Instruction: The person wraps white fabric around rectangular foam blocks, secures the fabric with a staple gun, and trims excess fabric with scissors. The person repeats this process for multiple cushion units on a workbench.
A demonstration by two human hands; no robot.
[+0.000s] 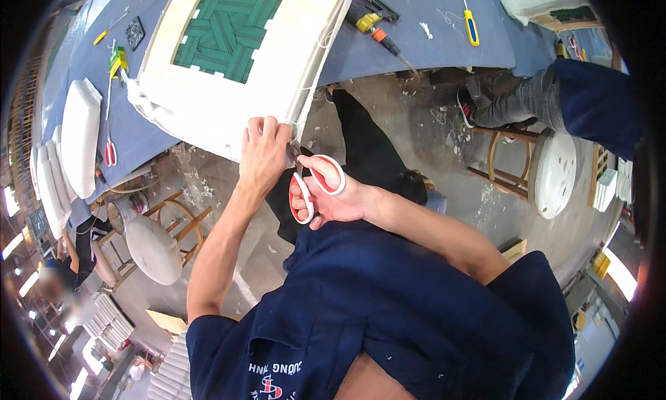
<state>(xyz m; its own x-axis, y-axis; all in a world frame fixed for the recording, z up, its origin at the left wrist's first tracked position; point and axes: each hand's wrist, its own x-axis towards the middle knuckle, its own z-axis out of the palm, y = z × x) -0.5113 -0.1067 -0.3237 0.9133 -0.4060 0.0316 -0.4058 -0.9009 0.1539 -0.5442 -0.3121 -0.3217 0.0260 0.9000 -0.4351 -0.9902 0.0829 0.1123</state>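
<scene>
A white padded seat panel (pixel 201 115) lies at the edge of the blue-covered table, its near corner toward me. Green webbing (pixel 229 32) woven in strips shows through the square opening of its pale board. My left hand (pixel 261 154) is closed at this corner, fingers curled over the edge and pinching the white cloth there. In my right hand (pixel 347 200) is a pair of scissors (pixel 339 174) with red and white handles, fingers through the loops. The blades point up at the panel's edge beside my left fingers; their tips are partly hidden. Loose threads hang along the panel's right side.
A staple gun (pixel 368 22) with an orange hose fitting and a yellow screwdriver (pixel 472 29) lie on the table (pixel 430 56). More scissors (pixel 110 152) and white padded pieces (pixel 80 136) are at left. Round stools (pixel 555 174) stand on both sides. Another person's leg (pixel 517 105) is at right.
</scene>
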